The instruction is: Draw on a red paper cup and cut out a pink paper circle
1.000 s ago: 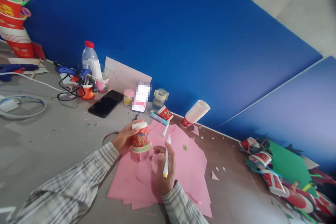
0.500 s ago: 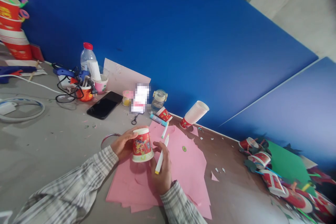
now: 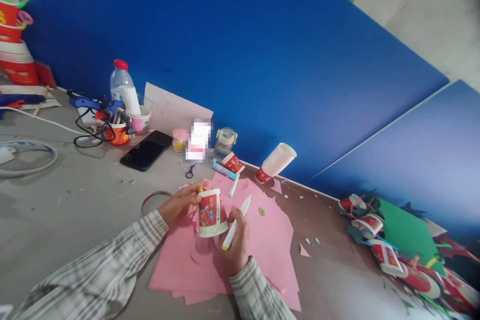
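Observation:
A red paper cup with a printed pattern (image 3: 212, 212) is held upside down above pink paper sheets (image 3: 262, 240). My left hand (image 3: 182, 205) grips it from the left, with fingers at its upper end. My right hand (image 3: 236, 242) is closed around a white marker (image 3: 237, 222), its yellow end pointing down and its tip up. That hand is close to the cup's lower right rim. Another white marker (image 3: 234, 185) and a blue tube (image 3: 224, 170) lie at the paper's far edge.
Behind are a black phone (image 3: 147, 150), small scissors (image 3: 190, 171), a lidded glass jar (image 3: 225, 143), a tilted stack of cups (image 3: 276, 162) and a bottle (image 3: 121, 80). Red cup crafts (image 3: 386, 257) lie at the right. A tape ring (image 3: 155, 202) is beside my left wrist.
The cup has turned, showing a white printed panel, and moved slightly right. My right hand has shifted slightly right with the marker, which leans more to the right.

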`<state>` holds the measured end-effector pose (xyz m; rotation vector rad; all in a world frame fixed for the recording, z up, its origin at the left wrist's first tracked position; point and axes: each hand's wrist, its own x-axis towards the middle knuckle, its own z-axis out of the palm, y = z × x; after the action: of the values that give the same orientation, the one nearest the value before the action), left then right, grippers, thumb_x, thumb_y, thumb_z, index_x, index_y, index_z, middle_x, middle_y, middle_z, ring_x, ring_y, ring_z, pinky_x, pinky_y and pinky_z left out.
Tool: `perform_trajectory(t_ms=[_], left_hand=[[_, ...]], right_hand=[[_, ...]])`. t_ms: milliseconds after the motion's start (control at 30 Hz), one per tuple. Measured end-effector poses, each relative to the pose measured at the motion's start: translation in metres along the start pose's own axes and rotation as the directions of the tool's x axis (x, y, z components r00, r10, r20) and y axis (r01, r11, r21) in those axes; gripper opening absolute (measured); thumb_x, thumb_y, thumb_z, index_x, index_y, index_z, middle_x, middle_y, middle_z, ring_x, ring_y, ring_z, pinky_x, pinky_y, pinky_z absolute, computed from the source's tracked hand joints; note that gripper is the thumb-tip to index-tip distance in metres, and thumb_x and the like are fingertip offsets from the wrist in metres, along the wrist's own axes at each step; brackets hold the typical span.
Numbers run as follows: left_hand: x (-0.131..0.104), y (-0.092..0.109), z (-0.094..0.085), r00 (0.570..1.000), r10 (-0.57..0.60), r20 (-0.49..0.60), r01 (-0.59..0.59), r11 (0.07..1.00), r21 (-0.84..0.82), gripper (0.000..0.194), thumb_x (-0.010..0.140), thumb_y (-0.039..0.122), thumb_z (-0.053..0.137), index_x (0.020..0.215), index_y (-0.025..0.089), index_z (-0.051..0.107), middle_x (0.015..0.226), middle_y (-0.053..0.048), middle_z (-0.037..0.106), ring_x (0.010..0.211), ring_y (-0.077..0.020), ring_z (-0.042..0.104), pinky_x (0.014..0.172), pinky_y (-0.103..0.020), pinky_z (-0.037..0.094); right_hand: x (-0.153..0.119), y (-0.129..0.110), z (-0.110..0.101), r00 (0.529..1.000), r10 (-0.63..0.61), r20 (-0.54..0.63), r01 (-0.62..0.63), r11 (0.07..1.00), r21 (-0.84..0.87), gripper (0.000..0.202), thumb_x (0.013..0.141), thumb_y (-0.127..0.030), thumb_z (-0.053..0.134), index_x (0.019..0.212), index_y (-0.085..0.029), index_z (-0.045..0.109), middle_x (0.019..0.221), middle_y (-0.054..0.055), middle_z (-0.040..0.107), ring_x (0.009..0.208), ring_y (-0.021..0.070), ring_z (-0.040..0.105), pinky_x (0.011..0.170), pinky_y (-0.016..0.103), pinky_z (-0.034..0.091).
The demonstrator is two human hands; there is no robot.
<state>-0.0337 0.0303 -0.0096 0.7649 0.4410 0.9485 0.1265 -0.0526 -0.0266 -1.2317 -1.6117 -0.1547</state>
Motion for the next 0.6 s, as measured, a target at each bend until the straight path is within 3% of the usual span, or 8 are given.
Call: perform_trajectory(t_ms=[167,600], left_hand=[[0.000,0.002,0.004,1.000,0.001,-0.032,0.000,1.000,0.020,0.050,0.049,0.025,0.077,0.095,0.021,0.059,0.077,-0.001,0.062,0.063,-0.0160,0.056,0.060,-0.030,0.041],[0.000,0.013,-0.004,0.987,0.075,-0.144,-0.070,0.997,0.039,0.058,0.043,0.016,0.068,0.100,0.019,0.057,0.082,-0.002,0.062,0.070,-0.0186,0.056,0.062,-0.029,0.041]], right_hand=[[0.006,0.000,-0.002,0.990,-0.111,0.083,0.113,0.994,-0.010,0.054,0.069,-0.010,0.051,0.119,-0.025,0.042,0.080,0.005,0.058,0.067,0.0266,0.056,0.062,0.045,0.047],[0.007,-0.003,0.002,0.996,0.039,0.081,-0.040,0.999,0.007,0.053,0.071,-0.009,0.055,0.120,-0.023,0.041,0.090,0.007,0.059,0.080,0.0269,0.056,0.074,0.047,0.046]])
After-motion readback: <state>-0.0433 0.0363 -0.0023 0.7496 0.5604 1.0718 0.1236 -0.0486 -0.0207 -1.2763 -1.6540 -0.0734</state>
